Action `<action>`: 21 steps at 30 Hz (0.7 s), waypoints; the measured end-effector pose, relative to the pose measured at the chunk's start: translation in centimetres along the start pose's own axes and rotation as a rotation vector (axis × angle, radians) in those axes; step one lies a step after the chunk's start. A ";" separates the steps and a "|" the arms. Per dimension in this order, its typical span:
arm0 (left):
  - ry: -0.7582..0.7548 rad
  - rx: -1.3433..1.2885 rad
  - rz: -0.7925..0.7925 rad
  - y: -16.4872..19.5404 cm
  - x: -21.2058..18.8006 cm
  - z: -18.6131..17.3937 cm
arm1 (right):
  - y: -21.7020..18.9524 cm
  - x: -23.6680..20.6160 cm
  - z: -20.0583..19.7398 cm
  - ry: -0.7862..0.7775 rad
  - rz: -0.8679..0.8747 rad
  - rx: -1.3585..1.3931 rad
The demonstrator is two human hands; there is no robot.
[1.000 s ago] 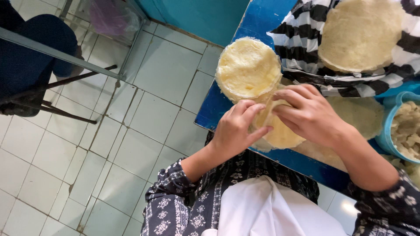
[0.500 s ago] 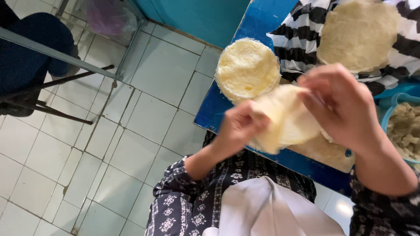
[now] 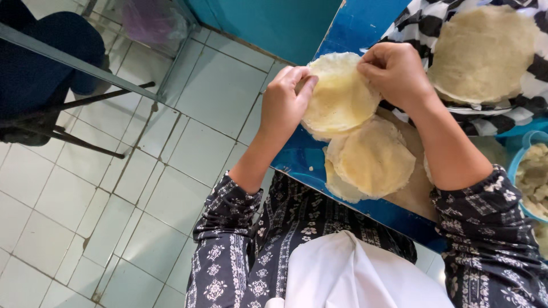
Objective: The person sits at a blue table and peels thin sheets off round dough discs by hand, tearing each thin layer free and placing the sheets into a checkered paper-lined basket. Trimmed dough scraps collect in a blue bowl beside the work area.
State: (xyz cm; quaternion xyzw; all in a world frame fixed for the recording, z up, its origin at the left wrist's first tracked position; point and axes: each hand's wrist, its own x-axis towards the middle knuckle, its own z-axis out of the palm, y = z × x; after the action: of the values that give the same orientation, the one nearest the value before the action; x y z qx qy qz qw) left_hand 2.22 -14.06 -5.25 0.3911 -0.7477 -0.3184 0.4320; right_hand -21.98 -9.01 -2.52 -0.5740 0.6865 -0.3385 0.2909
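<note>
Pale yellow round flatbread (image 3: 341, 94), thin and soft, is held between both hands at the near-left corner of the blue counter (image 3: 357, 25), seemingly on top of a stack of like rounds. The left hand (image 3: 283, 102) rests its fingertips on the flatbread's left rim, fingers curled and pressing down, while the right hand (image 3: 394, 71) pinches the upper right rim between thumb and fingers; holding it at opposite edges looks meant to keep the limp sheet flat and centred. Just below the flatbread, toward the person, two more beige dough rounds (image 3: 374, 159) lie overlapping on the counter. To the flatbread's right, beyond the right hand, a larger beige round (image 3: 485, 54) sits on a black-and-white striped cloth (image 3: 419, 17). Farther right of the flatbread, at the frame's edge, a light blue bowl (image 3: 522, 151) holds lumpy pale dough. Left of the flatbread, off the counter, lies white tiled floor (image 3: 114, 171) with a dark chair (image 3: 40, 74).
</note>
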 end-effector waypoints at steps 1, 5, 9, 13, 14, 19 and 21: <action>-0.001 0.034 -0.008 -0.2 0.1 0.0 | 0.1 0.2 0.3 0.038 -0.078 -0.080; -0.045 0.141 -0.004 0.0 -0.1 -0.5 | -0.2 0.3 0.9 0.033 -0.091 -0.104; -0.038 0.239 -0.016 1.0 -0.1 -1.4 | -1.9 -0.9 0.7 0.062 -0.167 -0.251; 0.044 0.256 0.094 2.4 -1.8 -2.5 | -5.0 -4.7 -0.3 0.205 -0.310 -0.582; 0.014 0.220 0.066 2.8 -2.5 -2.7 | -5.8 -5.9 -0.9 0.110 -0.375 -0.539; -0.099 0.041 -0.019 4.2 -5.1 -3.1 | -7.9 -8.7 -0.2 -0.410 -0.534 -0.445; -0.110 0.026 -0.055 5.3 -5.8 -2.8 | -7.9 -8.9 0.2 -0.472 -0.580 -0.687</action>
State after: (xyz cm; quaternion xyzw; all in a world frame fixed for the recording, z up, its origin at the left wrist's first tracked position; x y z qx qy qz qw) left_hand 4.93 -6.88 -2.08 0.3989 -0.7633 -0.3416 0.3763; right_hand -15.60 -1.20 3.78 -0.8645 0.4860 -0.0212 0.1263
